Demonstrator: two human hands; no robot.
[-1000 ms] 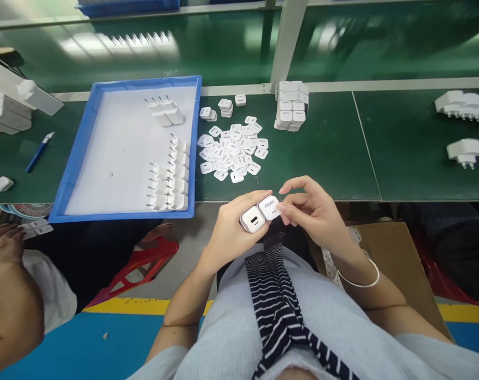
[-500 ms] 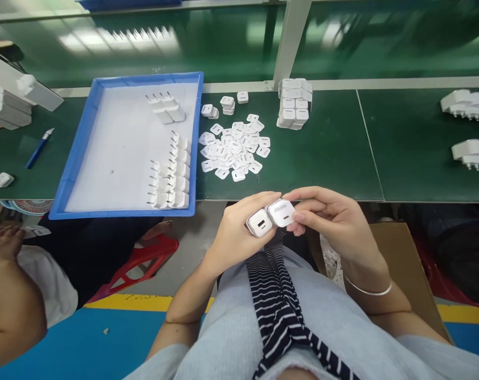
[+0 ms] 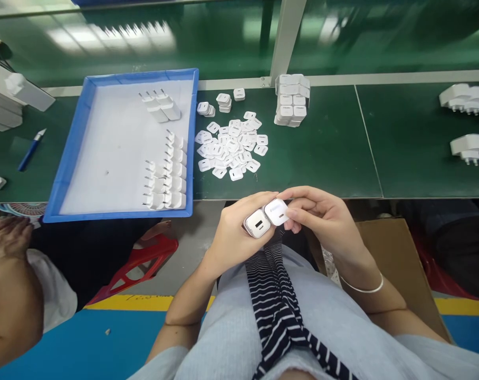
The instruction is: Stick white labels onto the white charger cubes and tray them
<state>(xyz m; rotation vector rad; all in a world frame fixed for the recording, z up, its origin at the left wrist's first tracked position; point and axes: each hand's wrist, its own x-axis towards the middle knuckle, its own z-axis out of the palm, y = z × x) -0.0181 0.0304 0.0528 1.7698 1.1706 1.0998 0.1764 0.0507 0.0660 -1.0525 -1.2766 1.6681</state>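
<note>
My left hand [image 3: 230, 228] is closed around two white chargers held side by side, with their ends facing up. The charger on the left [image 3: 257, 224] shows a wide port and a small slot. Over the end of the other lies a white cover plate [image 3: 275, 211] with faint print and a small slot. My right hand [image 3: 328, 221] pinches this plate's right edge between thumb and fingers. Beyond my hands, a loose heap of similar cover plates [image 3: 233, 145] is spread on the green table [image 3: 330, 163].
Left of the heap stands a blue tray [image 3: 118, 216] holding several white plug chargers [image 3: 175, 184]. Small plate stacks [image 3: 224, 103] and a charger block [image 3: 290, 108] sit behind. More chargers [image 3: 468, 148] lie far right. A blue-handled knife [image 3: 31, 150] and another person's arm [image 3: 16, 290] are at left.
The cover plate now sits flatter and more squarely over the right charger's end, my right hand still pinching its edge. The whole view has shifted slightly.
</note>
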